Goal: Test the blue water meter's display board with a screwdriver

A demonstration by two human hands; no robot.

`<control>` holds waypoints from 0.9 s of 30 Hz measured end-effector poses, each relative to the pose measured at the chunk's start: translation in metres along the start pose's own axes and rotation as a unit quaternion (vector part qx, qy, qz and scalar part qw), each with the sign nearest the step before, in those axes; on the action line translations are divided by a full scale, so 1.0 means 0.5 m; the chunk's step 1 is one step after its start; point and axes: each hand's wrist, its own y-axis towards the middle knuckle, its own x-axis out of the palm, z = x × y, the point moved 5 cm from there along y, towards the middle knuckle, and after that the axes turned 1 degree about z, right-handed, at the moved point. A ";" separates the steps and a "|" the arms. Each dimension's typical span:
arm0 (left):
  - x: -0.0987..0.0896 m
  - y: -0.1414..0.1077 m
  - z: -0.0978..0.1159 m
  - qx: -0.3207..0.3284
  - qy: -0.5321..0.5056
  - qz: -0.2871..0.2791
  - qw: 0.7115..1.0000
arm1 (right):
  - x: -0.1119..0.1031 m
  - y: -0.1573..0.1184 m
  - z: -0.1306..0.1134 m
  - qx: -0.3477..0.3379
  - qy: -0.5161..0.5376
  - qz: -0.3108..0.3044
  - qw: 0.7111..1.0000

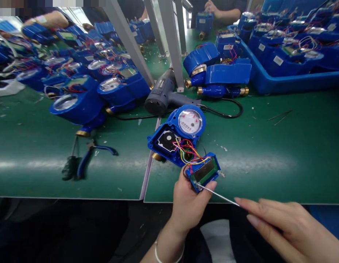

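My left hand (pixel 187 204) grips a small blue display module (pixel 204 171) with a green circuit board and dark screen, thumb along its lower edge. Red, yellow and white wires (pixel 185 150) run from it into an opened blue water meter (pixel 176 137) lying on the bench, its round dial facing up. In my right hand (pixel 284 223) is a thin metal-shafted screwdriver (pixel 220 196), whose tip meets the module's lower left corner. The fingers hide the tool's handle.
A grey heat gun (pixel 162 95) with a black cord lies behind the meter. Pliers (pixel 88 159) and another screwdriver (pixel 69 168) rest at left. Wired blue meters (pixel 76 96) crowd the back left. A blue bin (pixel 268 86) holds several more at right. Grey posts (pixel 169 44) stand mid-bench; co-workers' hands (pixel 211 9) show beyond.
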 end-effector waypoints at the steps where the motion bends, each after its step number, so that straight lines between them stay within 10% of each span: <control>1: 0.000 -0.001 0.000 -0.001 0.003 0.004 1.000 | -0.001 0.001 -0.001 0.005 0.008 -0.008 1.000; 27: 0.001 -0.018 0.004 0.071 0.131 0.093 0.984 | 0.020 -0.017 -0.038 0.065 0.115 0.010 0.991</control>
